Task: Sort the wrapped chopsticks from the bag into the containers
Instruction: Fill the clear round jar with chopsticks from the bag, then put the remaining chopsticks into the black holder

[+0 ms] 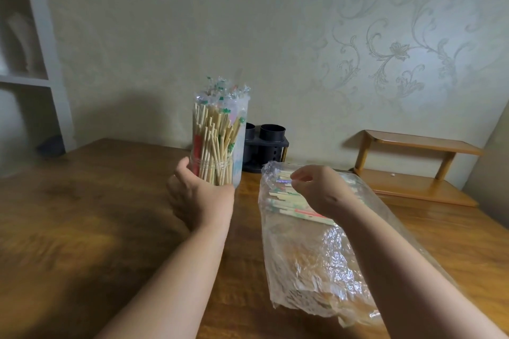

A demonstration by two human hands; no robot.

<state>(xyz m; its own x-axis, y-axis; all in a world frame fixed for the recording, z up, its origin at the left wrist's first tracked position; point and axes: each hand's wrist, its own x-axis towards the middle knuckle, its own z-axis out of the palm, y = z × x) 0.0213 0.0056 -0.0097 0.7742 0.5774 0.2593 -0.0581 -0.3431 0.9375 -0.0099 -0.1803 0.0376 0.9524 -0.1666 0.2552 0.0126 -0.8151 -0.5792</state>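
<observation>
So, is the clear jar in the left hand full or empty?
Full: wrapped chopsticks stand packed in the clear jar, wrapper tips above its rim.

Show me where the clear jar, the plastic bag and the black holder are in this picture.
clear jar (pixel 220 132): head view, middle of its see-through wall.
plastic bag (pixel 311 261): head view, crinkled middle of the bag.
black holder (pixel 272 133): head view, the cup on the picture's right.

A home room: floral wallpaper (pixel 391 55), wooden table (pixel 82 215), white shelving (pixel 41 63), small wooden rack (pixel 413 168).
</observation>
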